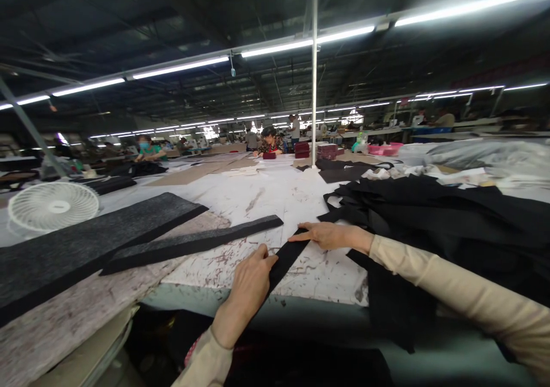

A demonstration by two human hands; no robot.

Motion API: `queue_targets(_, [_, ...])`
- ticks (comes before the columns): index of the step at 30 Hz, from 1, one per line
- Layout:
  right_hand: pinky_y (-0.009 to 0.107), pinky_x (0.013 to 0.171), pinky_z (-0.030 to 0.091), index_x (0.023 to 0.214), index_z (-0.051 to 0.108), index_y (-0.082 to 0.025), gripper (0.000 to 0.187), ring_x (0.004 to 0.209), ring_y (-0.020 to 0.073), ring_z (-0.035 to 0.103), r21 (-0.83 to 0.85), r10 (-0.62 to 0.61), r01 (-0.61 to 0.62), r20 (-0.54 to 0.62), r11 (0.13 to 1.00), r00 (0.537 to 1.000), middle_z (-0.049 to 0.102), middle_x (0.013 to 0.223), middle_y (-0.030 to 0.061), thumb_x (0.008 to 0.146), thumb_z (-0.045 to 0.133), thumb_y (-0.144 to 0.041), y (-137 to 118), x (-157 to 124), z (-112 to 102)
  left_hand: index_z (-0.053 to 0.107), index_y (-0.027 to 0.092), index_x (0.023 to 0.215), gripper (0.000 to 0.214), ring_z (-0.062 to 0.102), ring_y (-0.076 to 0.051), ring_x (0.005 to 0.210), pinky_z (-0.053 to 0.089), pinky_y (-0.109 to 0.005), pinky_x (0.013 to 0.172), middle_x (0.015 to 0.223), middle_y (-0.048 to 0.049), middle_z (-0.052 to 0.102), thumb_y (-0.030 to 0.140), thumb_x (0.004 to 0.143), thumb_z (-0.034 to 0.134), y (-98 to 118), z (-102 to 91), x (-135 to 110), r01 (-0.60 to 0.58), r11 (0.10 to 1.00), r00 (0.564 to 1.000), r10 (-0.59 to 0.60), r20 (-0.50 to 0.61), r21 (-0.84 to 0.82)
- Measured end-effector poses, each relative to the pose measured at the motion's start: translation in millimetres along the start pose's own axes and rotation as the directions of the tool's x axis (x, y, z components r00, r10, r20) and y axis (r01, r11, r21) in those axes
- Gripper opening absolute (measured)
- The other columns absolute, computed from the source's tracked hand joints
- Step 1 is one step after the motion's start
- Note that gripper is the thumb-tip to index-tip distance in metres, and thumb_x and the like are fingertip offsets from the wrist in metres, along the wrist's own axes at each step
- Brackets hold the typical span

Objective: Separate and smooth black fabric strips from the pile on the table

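Head view: left hand [251,281] sits at the near stretch of a narrow black strip [286,265], fingers curled, tips against its left border; whether thumb and fingers close on the cloth, cannot tell. Right hand [329,236] at the far end, palm down, fingers spread apart, tips resting on the strip, not gripping.

Strip lies slantwise on the white worktable [283,195], running back toward the front edge beside the left wrist; its near end is lost against the dark there.

Handling, my judgement: light, limp cloth, not fragile, apt to slide or skew on the smooth top. Best held by the borders, with flat fingertips pressing near each end; a pinch in the middle would likely ruck it.

Pose: left forearm rises from the bottom, angled up and rightward. Right forearm, in a beige sleeve [433,278], reaches in from the right, sloping up to the hand, which is farther out than the left.

Outward: left of the strip, apart from it, a slim grey-and-black strip [193,243], then a broad grey-and-black panel [107,226] and a white fan [58,206]. Right, a heap of black fabric [433,215]. Beyond the pole [314,89], a co-worker [271,142].
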State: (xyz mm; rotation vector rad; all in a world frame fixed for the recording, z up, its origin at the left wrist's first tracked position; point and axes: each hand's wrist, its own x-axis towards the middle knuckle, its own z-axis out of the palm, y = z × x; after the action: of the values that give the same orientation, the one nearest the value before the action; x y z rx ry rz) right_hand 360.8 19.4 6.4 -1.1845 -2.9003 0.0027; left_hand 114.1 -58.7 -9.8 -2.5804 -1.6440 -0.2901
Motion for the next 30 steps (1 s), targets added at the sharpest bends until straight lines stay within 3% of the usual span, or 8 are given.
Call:
queue_targets(4, [0.048,0.108,0.031,0.131,0.054,-0.035,0.073,0.134,0.0277,0.036,-0.104,0.000,-0.003,-0.033,0.995,0.999,0.037,0.147,0.0088,0.073,0.042,0.008,20,10,1,0.064,0.025,0.106,0.040,0.061,-0.017,0.086,0.043,-0.026,0.069,0.103,-0.0059,0.057,0.009,0.089,0.032,16,1.0,21,0.022,1.000,1.000,-0.022,0.004,-0.009])
queue_targets(7, [0.058,0.111,0.015,0.123,0.060,-0.037,0.072,0.139,0.0291,0.026,-0.226,0.008,-0.026,-0.083,0.974,0.997,0.042,0.145,0.0048,0.069,0.048,0.009,44,24,-3,0.064,0.019,0.104,0.039,0.061,-0.019,0.092,0.044,-0.029,0.075,0.106,-0.0099,0.057,0.007,0.089,0.030,31,4.4,45,0.026,1.000,1.000,-0.025,0.009,-0.011])
queue_targets(9, [0.059,0.111,0.012,0.114,0.066,-0.036,0.065,0.139,0.0296,0.025,-0.268,0.067,-0.101,-0.133,0.958,0.989,0.047,0.141,0.0018,0.067,0.053,0.007,59,31,-5,0.064,0.017,0.101,0.037,0.060,-0.020,0.096,0.044,-0.030,0.079,0.109,-0.0117,0.056,0.005,0.088,0.032,38,7.9,58,0.018,1.000,1.000,-0.018,0.012,-0.013])
queue_targets(13, [0.048,0.108,0.031,0.103,0.072,-0.024,0.045,0.127,0.0271,0.046,-0.127,0.213,-0.265,-0.319,0.956,0.923,0.057,0.130,0.0078,0.071,0.054,0.002,71,37,-4,0.064,0.017,0.098,0.035,0.060,-0.021,0.097,0.044,-0.032,0.080,0.112,-0.0121,0.055,0.003,0.085,0.034,42,14.9,72,0.018,1.000,0.999,-0.017,0.027,-0.021])
queue_targets(16, [0.031,0.095,0.046,0.111,0.069,-0.020,0.047,0.106,0.0193,0.061,-0.013,0.155,-0.167,-0.295,0.986,0.943,0.064,0.119,0.0083,0.075,0.047,0.001,62,38,6,0.064,0.018,0.099,0.035,0.060,-0.021,0.099,0.044,-0.032,0.080,0.113,-0.0115,0.055,0.003,0.086,0.035,41,16.5,73,0.024,0.999,0.999,-0.023,0.030,-0.030])
queue_targets(19, [0.027,0.091,0.047,0.110,0.069,-0.018,0.046,0.101,0.0171,0.064,0.060,0.069,-0.056,-0.227,0.997,0.971,0.067,0.113,0.0072,0.076,0.045,0.001,52,38,18,0.062,0.019,0.102,0.033,0.060,-0.021,0.099,0.044,-0.031,0.080,0.114,-0.0108,0.056,0.007,0.088,0.035,39,13.1,66,0.048,0.998,0.999,-0.047,0.022,-0.041])
queue_targets(22, [0.028,0.092,0.046,0.111,0.069,-0.018,0.045,0.104,0.0178,0.062,0.093,0.046,-0.027,-0.202,0.995,0.978,0.065,0.116,0.0090,0.077,0.044,0.000,50,35,21,0.063,0.019,0.101,0.028,0.060,-0.021,0.097,0.044,-0.030,0.077,0.106,-0.0090,0.060,0.013,0.089,0.039,33,6.5,52,0.088,0.995,0.996,-0.087,0.021,-0.052])
queue_targets(30, [0.030,0.095,0.043,0.127,0.058,-0.021,0.069,0.116,0.0179,0.055,0.243,-0.015,0.032,-0.073,0.969,0.997,0.050,0.134,0.0105,0.069,0.037,0.008,57,20,15,0.060,0.019,0.115,0.029,0.060,-0.019,0.099,0.043,-0.027,0.078,0.106,-0.0060,0.063,0.017,0.089,0.046,26,6.6,26,0.175,0.976,0.981,-0.184,-0.056,-0.133])
